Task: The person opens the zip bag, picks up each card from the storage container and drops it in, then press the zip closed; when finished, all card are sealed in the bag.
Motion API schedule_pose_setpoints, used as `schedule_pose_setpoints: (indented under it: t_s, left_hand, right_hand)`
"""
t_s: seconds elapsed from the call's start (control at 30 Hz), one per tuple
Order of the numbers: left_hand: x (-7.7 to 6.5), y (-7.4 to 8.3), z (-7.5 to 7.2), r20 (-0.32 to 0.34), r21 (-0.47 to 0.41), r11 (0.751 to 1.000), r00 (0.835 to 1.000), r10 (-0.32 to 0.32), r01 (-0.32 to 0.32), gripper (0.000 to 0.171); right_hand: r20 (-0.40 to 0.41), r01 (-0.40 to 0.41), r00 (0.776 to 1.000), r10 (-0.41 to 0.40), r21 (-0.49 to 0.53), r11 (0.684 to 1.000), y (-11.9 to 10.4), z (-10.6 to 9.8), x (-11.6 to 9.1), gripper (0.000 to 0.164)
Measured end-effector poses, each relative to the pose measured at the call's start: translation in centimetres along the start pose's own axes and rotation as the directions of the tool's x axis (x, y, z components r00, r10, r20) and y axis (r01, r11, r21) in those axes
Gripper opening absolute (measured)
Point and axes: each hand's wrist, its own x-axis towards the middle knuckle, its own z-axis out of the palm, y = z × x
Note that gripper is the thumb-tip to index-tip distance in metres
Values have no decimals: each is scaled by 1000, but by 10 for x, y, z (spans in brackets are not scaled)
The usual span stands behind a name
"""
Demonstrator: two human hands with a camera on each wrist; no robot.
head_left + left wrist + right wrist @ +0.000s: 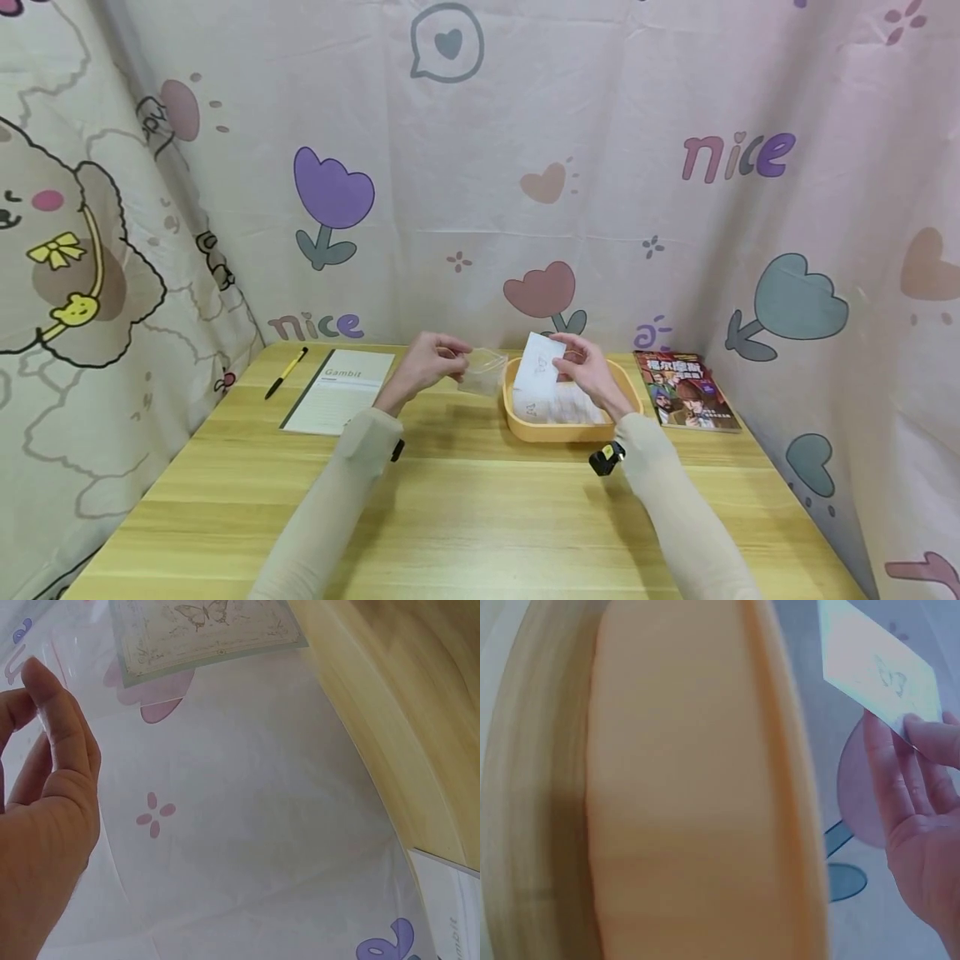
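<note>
Head view: white card (536, 365) is in my right hand (590, 375), held at its right edge, tilted, over the left part of the yellow bin (562, 432). Right fingers (891, 780) pinch it, thumb on one face, the others behind. The right wrist view has a butterfly print on the card and puts it above the bin's rim; the bin wall is blurred there.

Left hand (426, 367) is just left of the bin. Its fingers (453, 364) are narrow, pinching the clear bag (482, 375) by its left side. The bag hangs beside the card, its right end by the bin's left rim. Can't tell from here whether anything is in it. Left wrist view also catches a green-edged butterfly card (210, 634) at the top; can't tell if it's the one I'm pinching.

Inside the bin: printed papers (573, 406), lying flat, details too small to read.

Further out on the desk (487, 508): Gambit notebook (337, 396) by my left forearm, yellow-and-black pen (287, 372) left of it, slanted. Illustrated magazine (688, 392) sits right of the bin. Small black camera (606, 458) on my right wrist, pale sleeves (682, 508) on both arms. Patterned curtain (450, 167) behind it all, tulips and "nice" lettering.
</note>
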Motion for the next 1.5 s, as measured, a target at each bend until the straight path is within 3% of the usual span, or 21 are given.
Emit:
schedule_pose_setpoints:
  t_s: [0.43,0.7,1.27,1.5]
  left_hand:
    - [3,3,5,4,-11,1000,1000,-7,7,24]
    - [1,3,4,4,3,1000,1000,-6,6,24]
    - [-4,5,6,19,-11,1000,1000,-13,13,27]
    - [-2,4,6,-5,-6,1000,1000,1,-2,26]
  right_hand:
    - [-167,128,980,-107,119,985,-27,7,0,46]
    - [-232,167,965,-122,187,968,-36,16,4,48]
    - [-197,306,945,-262,244,920,-66,60,8,48]
    - [-124,359,930,-347,97,928,-80,69,3,41]
